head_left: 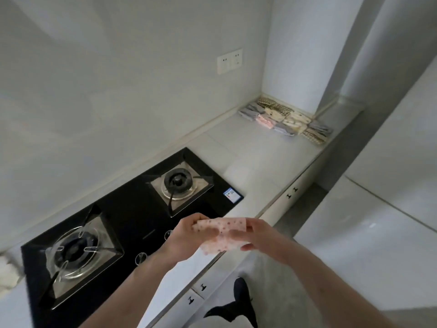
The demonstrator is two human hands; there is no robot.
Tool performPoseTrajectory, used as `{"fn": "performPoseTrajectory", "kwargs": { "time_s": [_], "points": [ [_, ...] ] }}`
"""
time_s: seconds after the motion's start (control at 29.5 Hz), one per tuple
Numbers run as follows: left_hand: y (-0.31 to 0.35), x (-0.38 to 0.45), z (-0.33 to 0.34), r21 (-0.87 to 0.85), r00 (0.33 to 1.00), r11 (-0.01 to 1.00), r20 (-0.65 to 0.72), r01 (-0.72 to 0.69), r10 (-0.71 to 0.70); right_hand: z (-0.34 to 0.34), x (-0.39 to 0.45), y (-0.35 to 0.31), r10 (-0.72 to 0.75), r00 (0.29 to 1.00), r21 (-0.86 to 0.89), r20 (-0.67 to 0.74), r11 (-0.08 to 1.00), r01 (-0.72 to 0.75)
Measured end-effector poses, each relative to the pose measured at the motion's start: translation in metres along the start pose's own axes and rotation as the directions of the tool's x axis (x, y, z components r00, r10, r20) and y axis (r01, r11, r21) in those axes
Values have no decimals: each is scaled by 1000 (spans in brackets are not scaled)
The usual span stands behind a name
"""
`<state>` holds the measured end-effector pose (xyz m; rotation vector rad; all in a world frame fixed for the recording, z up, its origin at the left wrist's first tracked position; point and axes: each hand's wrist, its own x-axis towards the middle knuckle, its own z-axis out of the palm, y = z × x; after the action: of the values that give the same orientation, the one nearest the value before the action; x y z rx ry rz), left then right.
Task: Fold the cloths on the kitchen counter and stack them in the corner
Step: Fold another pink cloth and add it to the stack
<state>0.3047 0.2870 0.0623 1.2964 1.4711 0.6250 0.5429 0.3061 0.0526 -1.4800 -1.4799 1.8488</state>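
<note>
1. The left hand grips the left end of a pink spotted cloth, fingers curled round its edge.
2. The right hand pinches the cloth's right end, thumb on top.
3. The cloth is stretched between the two hands, held in the air above the counter's front edge, just right of the hob; its lower part hangs below the fingers.
4. A stack of folded cloths lies in the far corner of the counter, well apart from the hands.
</note>
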Motion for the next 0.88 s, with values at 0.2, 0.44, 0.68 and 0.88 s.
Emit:
{"fn": "performPoseTrajectory", "kwargs": {
  "time_s": [0.2,0.44,0.68,0.88],
  "points": [
    [47,98,24,137,995,986,-20,-91,94,-81,33,-14,-53,980,53,-191,997,64],
    [84,202,43,80,999,997,-51,4,0,-169,86,-42,-11,969,85,-248,996,33],
    [111,266,54,53,999,998,-6,39,-39,-216,114,-47,85,942,132,-325,990,-44],
    [127,282,45,-2,995,997,-67,71,-71,-252,141,-38,145,927,207,-346,975,-76]
  ]
}}
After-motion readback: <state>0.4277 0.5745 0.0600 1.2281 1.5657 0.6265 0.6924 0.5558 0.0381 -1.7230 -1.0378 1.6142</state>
